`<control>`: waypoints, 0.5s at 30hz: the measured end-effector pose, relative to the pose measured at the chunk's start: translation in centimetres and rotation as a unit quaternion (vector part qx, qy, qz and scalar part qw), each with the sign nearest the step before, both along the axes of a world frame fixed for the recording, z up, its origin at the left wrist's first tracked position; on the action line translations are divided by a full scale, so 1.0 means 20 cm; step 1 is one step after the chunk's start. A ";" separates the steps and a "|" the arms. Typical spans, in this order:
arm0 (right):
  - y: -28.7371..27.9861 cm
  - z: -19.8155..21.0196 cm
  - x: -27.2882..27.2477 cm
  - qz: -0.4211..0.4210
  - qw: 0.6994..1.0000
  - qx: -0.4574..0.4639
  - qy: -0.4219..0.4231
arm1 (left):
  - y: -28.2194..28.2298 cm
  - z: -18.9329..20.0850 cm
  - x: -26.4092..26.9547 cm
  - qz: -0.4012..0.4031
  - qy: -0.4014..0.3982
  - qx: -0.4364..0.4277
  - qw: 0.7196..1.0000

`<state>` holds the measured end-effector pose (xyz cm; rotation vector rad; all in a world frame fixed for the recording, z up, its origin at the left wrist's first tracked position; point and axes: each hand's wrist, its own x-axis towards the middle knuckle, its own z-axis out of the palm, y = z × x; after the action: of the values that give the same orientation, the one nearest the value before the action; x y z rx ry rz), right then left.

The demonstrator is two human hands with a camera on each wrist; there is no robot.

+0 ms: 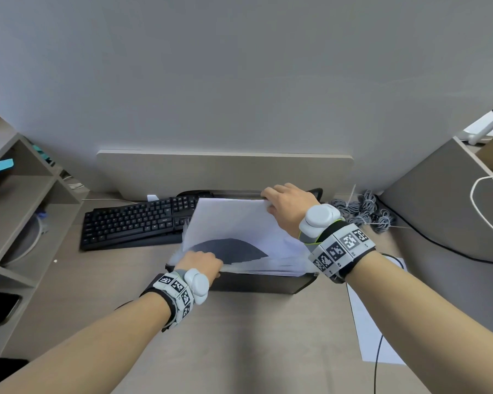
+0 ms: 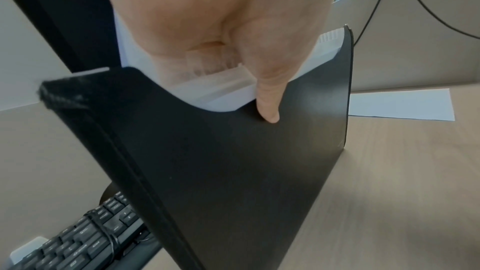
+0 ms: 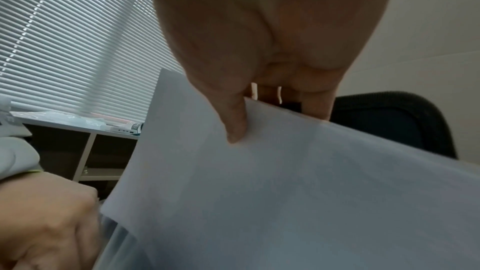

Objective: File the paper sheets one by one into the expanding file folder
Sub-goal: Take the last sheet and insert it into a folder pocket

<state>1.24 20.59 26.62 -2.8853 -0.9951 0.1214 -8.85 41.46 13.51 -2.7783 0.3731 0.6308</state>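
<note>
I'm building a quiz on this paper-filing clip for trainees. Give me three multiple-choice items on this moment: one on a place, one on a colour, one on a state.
1. Where does the spare paper sheet lie?
A. On the desk to the right of the folder
B. On the keyboard
C. On the left shelf

2. What colour is the expanding file folder?
A. Blue
B. Black
C. Red

3. What is the right hand doing?
A. Resting flat on the desk
B. Typing
C. Pinching the top edge of a white sheet

Answers:
1. A: the spare paper sheet lies flat on the desk, right of the folder.
2. B: the expanding file folder has a black front panel, which the left hand grips at its top edge.
3. C: the right hand has thumb and fingers closed on the white sheet above the folder.
</note>
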 end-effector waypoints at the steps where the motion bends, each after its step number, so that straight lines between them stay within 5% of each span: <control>1: -0.02 -0.01 0.01 -0.006 1.000 0.003 0.004 | 0.00 0.00 -0.01 0.002 -0.002 0.000 1.000; 15: -0.02 0.07 0.05 0.013 0.996 -0.091 -0.004 | 0.04 0.03 -0.06 0.045 -0.036 -0.010 0.998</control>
<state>2.17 20.11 28.09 -3.0384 -1.0762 0.2125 -10.10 42.17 14.18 -2.8412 0.2417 0.5484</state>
